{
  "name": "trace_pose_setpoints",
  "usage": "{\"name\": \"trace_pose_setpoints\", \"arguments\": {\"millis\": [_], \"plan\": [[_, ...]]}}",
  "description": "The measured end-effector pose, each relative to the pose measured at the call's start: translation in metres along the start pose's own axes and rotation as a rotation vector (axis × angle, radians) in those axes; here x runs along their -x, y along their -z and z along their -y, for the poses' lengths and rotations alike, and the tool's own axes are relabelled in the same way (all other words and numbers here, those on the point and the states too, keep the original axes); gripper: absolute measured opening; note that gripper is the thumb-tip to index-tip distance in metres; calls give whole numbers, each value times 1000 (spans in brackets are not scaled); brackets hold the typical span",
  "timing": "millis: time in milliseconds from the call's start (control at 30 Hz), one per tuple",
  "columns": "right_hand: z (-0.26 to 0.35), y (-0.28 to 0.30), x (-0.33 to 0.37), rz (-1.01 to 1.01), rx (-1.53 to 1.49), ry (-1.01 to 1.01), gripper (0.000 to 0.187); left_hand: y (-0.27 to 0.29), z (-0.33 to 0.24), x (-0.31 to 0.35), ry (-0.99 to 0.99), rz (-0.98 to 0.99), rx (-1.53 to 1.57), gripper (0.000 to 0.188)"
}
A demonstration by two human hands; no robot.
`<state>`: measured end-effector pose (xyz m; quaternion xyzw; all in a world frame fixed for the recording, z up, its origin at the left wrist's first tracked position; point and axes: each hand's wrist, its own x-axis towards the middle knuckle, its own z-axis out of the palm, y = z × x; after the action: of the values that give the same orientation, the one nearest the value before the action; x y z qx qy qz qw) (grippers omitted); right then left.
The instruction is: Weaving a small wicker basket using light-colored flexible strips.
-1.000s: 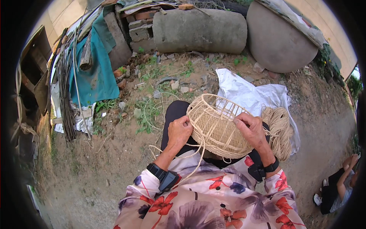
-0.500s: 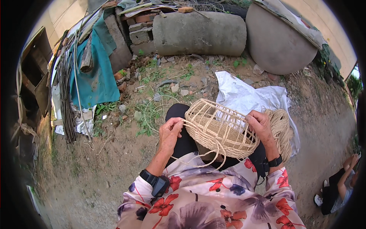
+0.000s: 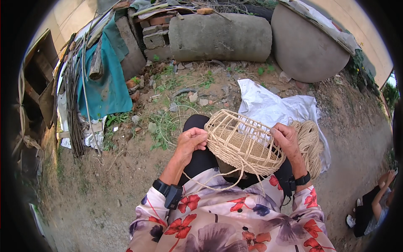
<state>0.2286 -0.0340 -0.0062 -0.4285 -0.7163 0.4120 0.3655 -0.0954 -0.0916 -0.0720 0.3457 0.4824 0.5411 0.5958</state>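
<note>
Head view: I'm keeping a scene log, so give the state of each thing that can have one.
Round tan cord basket: partly woven, upper ribs bare
Bare left hand: fingers pinched at the basket's left edge
Bare right hand: gripping the basket's right side
Loose tan cord: slack, at the basket's near side
Tan cord skein: loosely bundled
White plastic sheet: crumpled, spread out
Teal sheet: creased, draped
Grey concrete cylinder: lying on its side

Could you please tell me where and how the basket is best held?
The basket is probably best gripped at its two ends, from left and right, where the left hand and right hand are: it is widest that way, so opposite grips should steady it.
</note>
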Motion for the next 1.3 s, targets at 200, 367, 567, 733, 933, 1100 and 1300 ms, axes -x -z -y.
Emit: {"name": "trace_pose_setpoints", "arguments": {"millis": [200,367,567,733,933,1100,1300], "plan": [[-5,-2,3,-15,35,33,25,2,-11,-7,139,31,-39,11],[2,-3,1,9,68,53,23,-8,-7,-15,114,-113,-360,8],[-1,-6,3,-13,90,132,23,-31,11,-22,-245,-414,-905,17],[-12,5,-2,-42,-12,65,30,-38,6,-10,-264,-383,-878,18],[-61,10,-20,-129,-155,-104,35,-57,-3,17,-70,-90,-367,13],[-72,4,-22,-48,-219,-78,32,-9,1,13,-31,29,-128,15],[-64,8,-24,-46,-259,-160,32,241,22,0,-169,-830,-720,19]]}}
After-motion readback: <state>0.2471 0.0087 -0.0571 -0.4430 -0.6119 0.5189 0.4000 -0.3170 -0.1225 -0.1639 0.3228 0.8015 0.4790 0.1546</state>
